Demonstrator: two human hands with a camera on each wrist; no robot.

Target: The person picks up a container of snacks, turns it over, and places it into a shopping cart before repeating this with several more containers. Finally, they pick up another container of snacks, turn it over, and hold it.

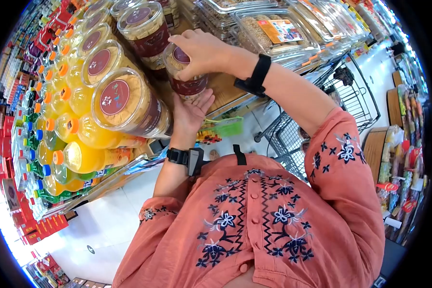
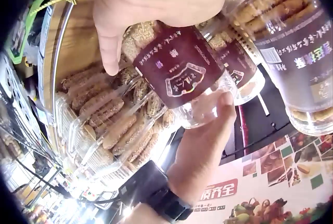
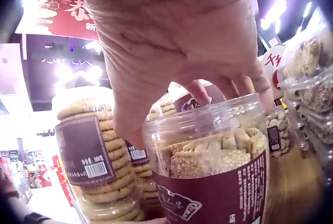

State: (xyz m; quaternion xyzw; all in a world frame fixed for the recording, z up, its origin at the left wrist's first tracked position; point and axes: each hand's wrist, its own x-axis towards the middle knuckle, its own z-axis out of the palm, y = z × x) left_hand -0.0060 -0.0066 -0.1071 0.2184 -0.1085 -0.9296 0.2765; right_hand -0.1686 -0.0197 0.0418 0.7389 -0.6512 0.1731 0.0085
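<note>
Nearest on my head feed is the salmon embroidered blouse. Past it, both hands meet on one cookie jar. The right hand sits over the maroon lid from above, fingers and thumb curled down round the rim. The left hand lies flat beneath it, fingers straight, with the palm against the base. I read the jar as held clear above the wooden shelf, just beside a row of larger jars full of biscuits. Orange drink bottles are stacked below those. Clear clamshell boxes sit further along the shelf, and a wire shopping cart stands to the right.
</note>
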